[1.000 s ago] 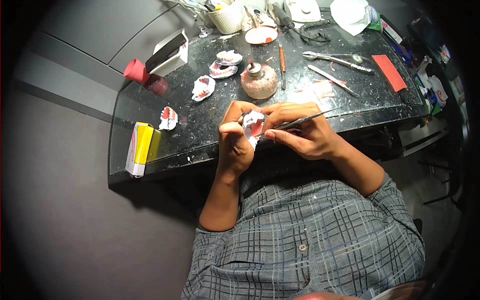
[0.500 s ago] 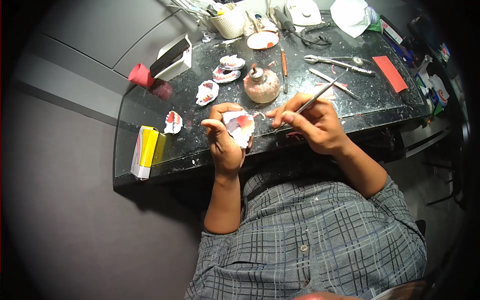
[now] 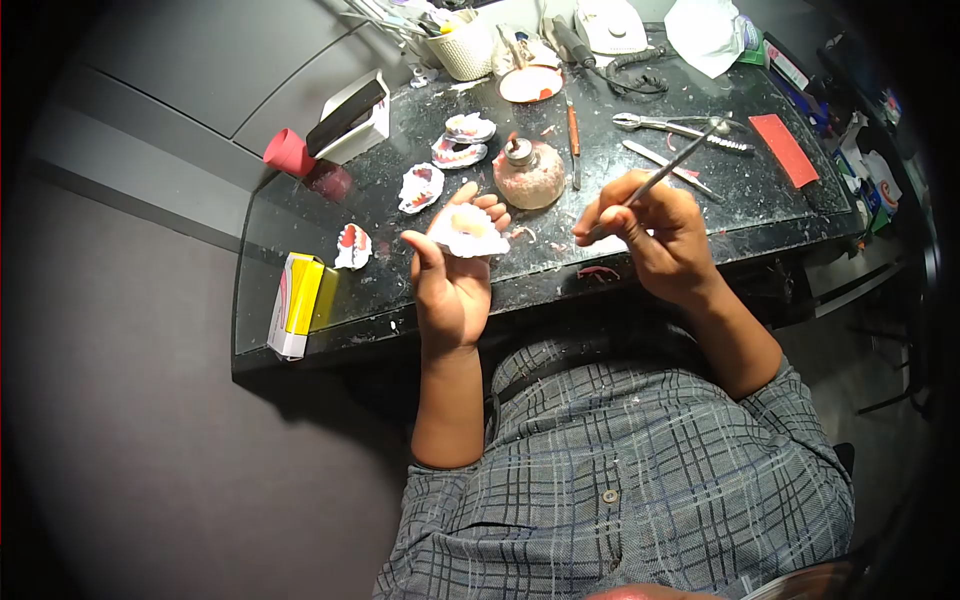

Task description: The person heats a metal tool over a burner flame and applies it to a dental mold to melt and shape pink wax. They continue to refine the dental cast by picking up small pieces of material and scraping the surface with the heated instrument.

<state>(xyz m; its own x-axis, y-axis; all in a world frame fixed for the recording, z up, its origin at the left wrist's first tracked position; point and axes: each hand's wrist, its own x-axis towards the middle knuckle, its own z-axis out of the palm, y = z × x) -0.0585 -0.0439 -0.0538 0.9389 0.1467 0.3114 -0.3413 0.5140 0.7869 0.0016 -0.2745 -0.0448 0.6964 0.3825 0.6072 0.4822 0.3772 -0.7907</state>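
Note:
In my left hand [image 3: 450,296] rests a white plaster dental cast [image 3: 468,234], held between the thumb and the curled fingers. Its near face is brightly lit, so fine detail is washed out. My right hand [image 3: 662,245] pinches a thin metal carving tool [image 3: 674,165] like a pen, its shaft slanting up and to the right. The tool's lower tip is hidden by the fingers. Both hands are above the front edge of the dark bench, with the tool apart from the cast. A pinkish glass spirit lamp [image 3: 531,178] stands just beyond, between the hands.
Dental casts with pink wax [image 3: 420,188] sit on the bench's left side, beside a yellow-and-white box [image 3: 297,305]. Behind the right hand lie an orange-handled tool [image 3: 573,132], pliers [image 3: 680,130], a white-handled knife [image 3: 668,168] and a red wax sheet [image 3: 785,150].
My left hand has turned the cast, so the red wax area no longer shows, and its fingers have opened out somewhat. My right hand has moved right, taking the tool away from the cast.

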